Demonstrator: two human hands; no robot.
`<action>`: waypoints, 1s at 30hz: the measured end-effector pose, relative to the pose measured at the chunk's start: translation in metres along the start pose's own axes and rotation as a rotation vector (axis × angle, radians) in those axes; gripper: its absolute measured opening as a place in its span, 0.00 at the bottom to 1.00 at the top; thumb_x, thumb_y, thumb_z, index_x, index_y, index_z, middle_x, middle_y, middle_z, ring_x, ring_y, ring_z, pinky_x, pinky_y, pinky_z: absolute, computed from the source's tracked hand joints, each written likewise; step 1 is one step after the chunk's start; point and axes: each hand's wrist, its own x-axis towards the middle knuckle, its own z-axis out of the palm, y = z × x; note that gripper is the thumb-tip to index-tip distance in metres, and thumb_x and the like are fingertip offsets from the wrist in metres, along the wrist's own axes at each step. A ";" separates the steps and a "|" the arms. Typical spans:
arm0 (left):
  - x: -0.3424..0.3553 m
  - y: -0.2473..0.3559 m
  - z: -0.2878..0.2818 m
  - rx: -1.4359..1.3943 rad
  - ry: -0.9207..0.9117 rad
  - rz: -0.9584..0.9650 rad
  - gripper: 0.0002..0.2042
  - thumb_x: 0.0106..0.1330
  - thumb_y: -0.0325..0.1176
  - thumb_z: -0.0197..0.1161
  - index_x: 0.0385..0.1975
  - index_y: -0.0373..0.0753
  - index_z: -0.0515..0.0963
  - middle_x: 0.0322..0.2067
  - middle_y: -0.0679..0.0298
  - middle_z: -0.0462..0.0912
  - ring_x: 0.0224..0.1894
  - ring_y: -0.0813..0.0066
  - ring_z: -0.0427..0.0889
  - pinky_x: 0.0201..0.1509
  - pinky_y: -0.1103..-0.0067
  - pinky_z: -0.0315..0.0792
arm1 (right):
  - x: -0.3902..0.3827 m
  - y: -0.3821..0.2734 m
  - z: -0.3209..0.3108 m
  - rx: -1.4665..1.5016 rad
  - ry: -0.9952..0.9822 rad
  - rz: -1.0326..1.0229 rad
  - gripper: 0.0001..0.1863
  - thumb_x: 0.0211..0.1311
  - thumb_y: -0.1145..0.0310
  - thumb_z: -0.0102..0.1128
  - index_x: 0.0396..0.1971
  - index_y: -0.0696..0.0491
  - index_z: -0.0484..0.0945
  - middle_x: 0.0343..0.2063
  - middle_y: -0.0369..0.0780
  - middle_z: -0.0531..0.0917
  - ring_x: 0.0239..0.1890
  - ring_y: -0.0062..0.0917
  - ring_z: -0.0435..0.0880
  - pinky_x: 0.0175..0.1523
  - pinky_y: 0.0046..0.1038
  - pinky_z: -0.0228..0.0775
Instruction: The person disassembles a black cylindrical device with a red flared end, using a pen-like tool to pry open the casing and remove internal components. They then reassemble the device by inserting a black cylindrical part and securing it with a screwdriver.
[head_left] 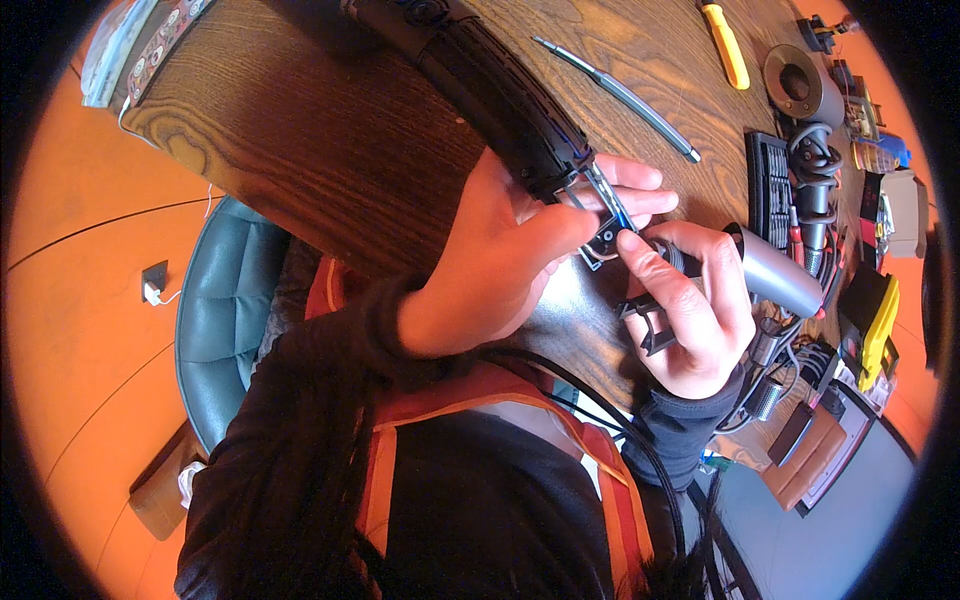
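A long black device body [490,95] stretches from the top edge down toward my hands, its lower end open on a metal frame and blue wires. My left hand [500,250] is closed around that lower end, thumb on top and fingertips showing beyond it. My right hand [700,310] presses a fingertip against the small inner part [607,238] at the open end. A black clip-like plastic piece [655,330] is tucked in the right hand's curled fingers. Beside the fingertip, a dark ribbed piece is partly hidden by the hand.
A grey screwdriver [620,95] and a yellow-handled tool [730,50] lie on the wooden table [280,130]. At right are a grey tube [780,272], a grey ring-shaped housing [803,85], a black slotted part [768,190] and tangled cables. A green chair [225,300] stands at left.
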 end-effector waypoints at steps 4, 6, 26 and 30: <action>0.002 0.000 0.003 0.080 0.093 -0.007 0.14 0.57 0.21 0.47 0.45 0.35 0.61 0.39 0.46 0.76 0.43 0.50 0.77 0.50 0.62 0.70 | 0.000 -0.002 0.001 -0.008 -0.019 -0.017 0.15 0.36 0.74 0.65 0.31 0.50 0.81 0.27 0.38 0.74 0.25 0.27 0.73 0.28 0.25 0.65; 0.002 0.000 0.004 0.067 0.116 0.003 0.10 0.59 0.21 0.49 0.41 0.33 0.64 0.35 0.50 0.77 0.40 0.55 0.79 0.47 0.66 0.72 | 0.000 -0.002 0.001 -0.002 -0.032 -0.021 0.16 0.36 0.74 0.64 0.32 0.50 0.81 0.27 0.39 0.74 0.25 0.27 0.73 0.28 0.25 0.65; 0.004 0.000 0.002 0.114 0.122 0.021 0.06 0.59 0.21 0.50 0.29 0.29 0.75 0.29 0.56 0.81 0.34 0.73 0.80 0.42 0.79 0.73 | -0.003 0.000 0.003 0.080 -0.056 0.003 0.18 0.36 0.75 0.62 0.34 0.52 0.80 0.29 0.41 0.75 0.27 0.28 0.74 0.30 0.25 0.66; 0.004 0.003 0.002 0.218 0.083 0.020 0.06 0.60 0.20 0.46 0.36 0.30 0.64 0.31 0.49 0.79 0.39 0.57 0.80 0.47 0.67 0.74 | -0.005 -0.003 0.004 0.122 -0.038 0.074 0.16 0.37 0.73 0.64 0.33 0.51 0.81 0.27 0.40 0.75 0.25 0.27 0.73 0.27 0.25 0.65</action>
